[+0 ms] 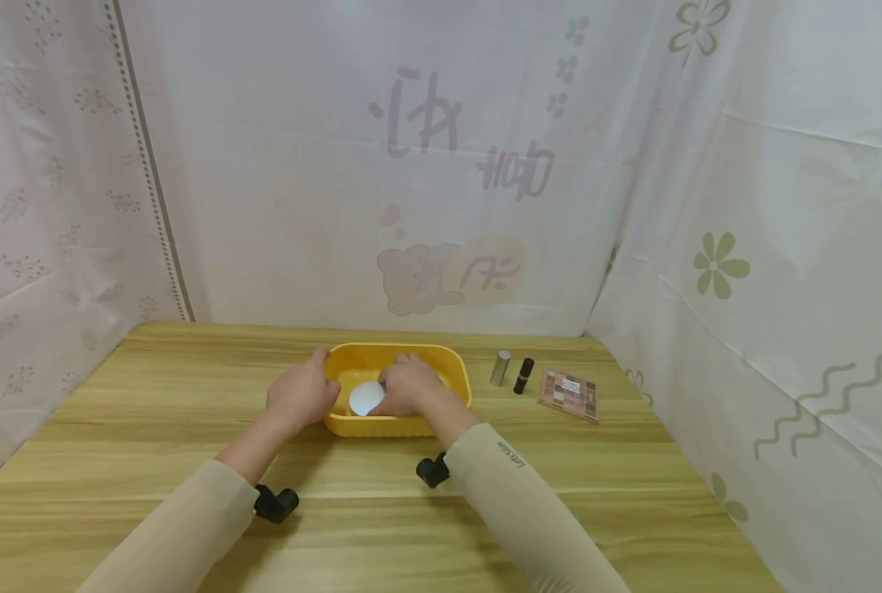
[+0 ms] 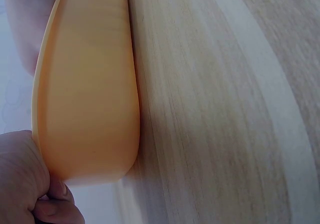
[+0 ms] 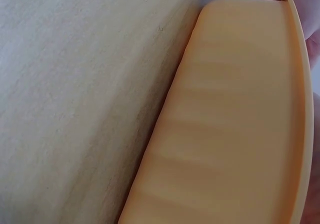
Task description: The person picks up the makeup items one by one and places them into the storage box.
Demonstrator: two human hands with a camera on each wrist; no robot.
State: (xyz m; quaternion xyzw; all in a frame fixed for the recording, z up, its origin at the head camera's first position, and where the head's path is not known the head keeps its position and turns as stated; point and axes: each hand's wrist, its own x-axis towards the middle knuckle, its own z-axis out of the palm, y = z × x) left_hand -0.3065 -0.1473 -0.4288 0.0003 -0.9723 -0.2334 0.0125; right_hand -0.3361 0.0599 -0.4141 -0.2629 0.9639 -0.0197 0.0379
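A yellow plastic basket [image 1: 381, 427] stands on the wooden table. My left hand [image 1: 305, 389] grips its left end, fingers curled over the rim; the left wrist view shows that hand [image 2: 25, 181] at the basket's corner [image 2: 90, 83]. Inside the basket my right hand [image 1: 411, 385] reaches down and holds a white round disc [image 1: 366, 398] by its right edge. The fingertips are partly hidden behind the hand. In the right wrist view the basket wall [image 3: 235, 108] hides the disc and most of the right hand.
Right of the basket stand a silver tube [image 1: 500, 368] and a small black tube [image 1: 524, 375]. An eyeshadow palette [image 1: 570, 395] lies farther right. Printed curtains [image 1: 300, 165] hang behind the table [image 1: 366, 527] and along its sides.
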